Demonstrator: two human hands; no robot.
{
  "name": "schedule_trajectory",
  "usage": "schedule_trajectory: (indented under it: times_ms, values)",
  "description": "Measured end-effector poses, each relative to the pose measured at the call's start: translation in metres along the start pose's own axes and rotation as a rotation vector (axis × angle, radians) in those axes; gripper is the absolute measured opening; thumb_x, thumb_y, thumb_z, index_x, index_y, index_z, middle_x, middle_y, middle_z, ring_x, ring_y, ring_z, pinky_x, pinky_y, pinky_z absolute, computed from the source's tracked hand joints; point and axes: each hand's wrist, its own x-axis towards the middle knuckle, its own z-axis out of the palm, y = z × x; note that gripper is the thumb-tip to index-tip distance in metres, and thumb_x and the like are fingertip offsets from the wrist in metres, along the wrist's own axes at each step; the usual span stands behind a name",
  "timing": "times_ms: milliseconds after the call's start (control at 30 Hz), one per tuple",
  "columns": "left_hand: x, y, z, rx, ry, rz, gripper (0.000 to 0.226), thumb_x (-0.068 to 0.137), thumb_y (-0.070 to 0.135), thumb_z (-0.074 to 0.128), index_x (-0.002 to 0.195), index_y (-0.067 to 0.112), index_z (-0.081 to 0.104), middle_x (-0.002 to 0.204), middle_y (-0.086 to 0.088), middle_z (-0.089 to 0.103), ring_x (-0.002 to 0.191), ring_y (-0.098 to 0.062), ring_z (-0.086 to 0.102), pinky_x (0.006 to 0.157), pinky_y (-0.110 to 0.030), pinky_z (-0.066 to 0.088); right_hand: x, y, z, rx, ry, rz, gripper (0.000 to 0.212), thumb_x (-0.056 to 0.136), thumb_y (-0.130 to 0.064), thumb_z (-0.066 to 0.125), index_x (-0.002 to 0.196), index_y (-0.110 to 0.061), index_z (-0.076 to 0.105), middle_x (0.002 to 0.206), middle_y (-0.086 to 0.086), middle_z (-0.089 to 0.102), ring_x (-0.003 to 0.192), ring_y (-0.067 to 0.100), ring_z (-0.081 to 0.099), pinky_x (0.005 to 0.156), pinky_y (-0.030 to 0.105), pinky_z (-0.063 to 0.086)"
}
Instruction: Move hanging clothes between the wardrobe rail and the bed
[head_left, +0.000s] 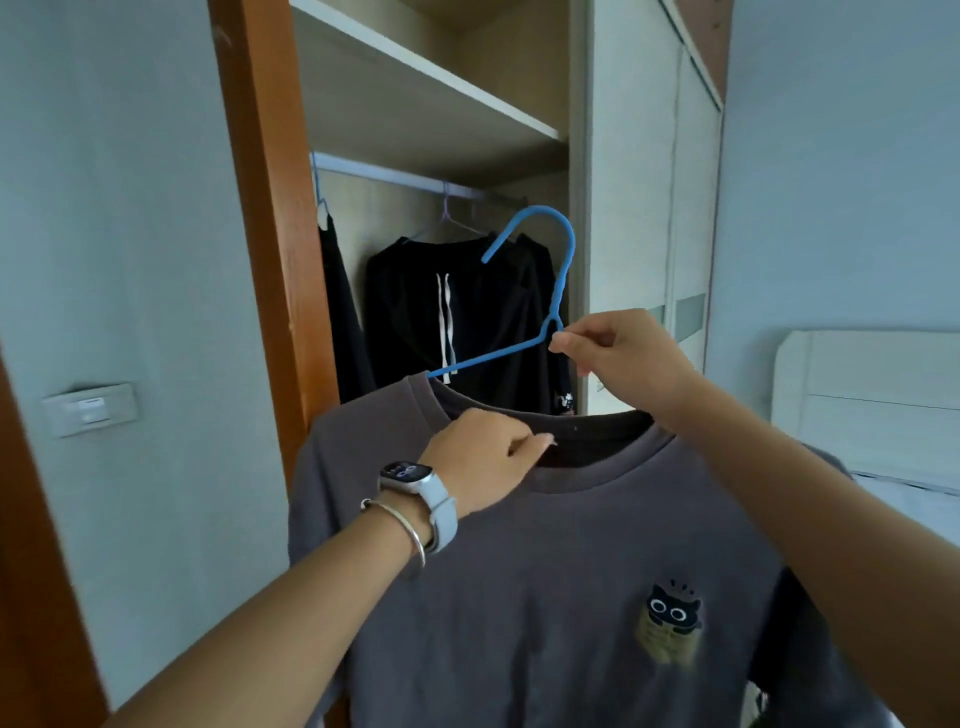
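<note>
A grey T-shirt (545, 571) with a small cat print on its chest hangs in front of me on a blue hanger (563, 260). My right hand (618, 353) pinches the hanger just below its hook. My left hand (483, 462), with a watch and a bangle on the wrist, grips the shirt's collar. The hook is in the air, below and in front of the wardrobe rail (405, 179), not on it. On the rail hang a black hoodie (447, 322) with white drawstrings and a dark garment (337, 291) at the far left.
The wardrobe has an orange wooden frame (265, 208) on the left, a shelf (426, 88) above the rail, and white sliding doors (654, 208) on the right. The bed (904, 493) with its pale headboard lies at the right. A wall switch (91, 408) sits at the left.
</note>
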Motion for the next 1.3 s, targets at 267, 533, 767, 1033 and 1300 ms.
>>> schedule_trajectory:
  times_ms: [267,533,767,1033,1300]
  values:
    - [0.049,-0.033,-0.024,0.052,0.457,0.169,0.036,0.089,0.038,0.05,0.114,0.015,0.062,0.103,-0.005,0.064,0.097,-0.029,0.057,0.085,-0.039,0.048,0.01,0.012,0.003,-0.009,0.012,0.047,0.016,0.088,-0.03,0.058,0.078,-0.021,0.067,0.057,-0.007,0.056,0.042,-0.005,0.05,0.044,0.002,0.036]
    - [0.108,-0.04,0.017,-0.092,0.148,0.196,0.043,0.091,0.05,0.039,0.086,0.015,0.063,0.065,0.0,0.057,0.054,-0.014,0.049,0.055,-0.031,0.041,0.036,0.06,-0.003,-0.084,0.07,0.095,0.019,0.088,-0.03,0.056,0.073,-0.023,0.066,0.06,-0.004,0.059,0.057,0.01,0.046,0.061,0.022,0.04]
    - [0.175,-0.098,0.076,-0.122,0.272,-0.073,0.069,0.093,0.053,0.023,0.057,0.003,0.054,0.056,-0.012,0.057,0.055,-0.027,0.056,0.061,-0.043,0.05,0.105,0.128,0.007,-0.106,0.085,0.107,0.018,0.088,-0.031,0.057,0.082,-0.018,0.068,0.061,-0.005,0.059,0.053,0.007,0.047,0.058,0.02,0.04]
    - [0.285,-0.143,0.097,-0.021,0.392,-0.064,0.057,0.094,0.047,0.023,0.05,0.014,0.039,0.045,0.002,0.042,0.045,-0.017,0.044,0.05,-0.031,0.036,0.226,0.18,0.039,-0.069,0.003,0.049,0.018,0.088,-0.03,0.058,0.075,-0.021,0.067,0.055,-0.006,0.057,0.046,0.004,0.044,0.05,0.015,0.033]
    - [0.344,-0.165,0.092,-0.284,0.405,0.081,0.031,0.095,0.038,0.036,0.079,0.014,0.05,0.059,0.002,0.051,0.044,-0.009,0.043,0.046,-0.03,0.037,0.302,0.188,0.104,0.106,-0.17,-0.011,0.011,0.091,-0.025,0.054,0.094,-0.022,0.064,0.065,-0.001,0.066,0.046,0.001,0.05,0.052,0.014,0.039]
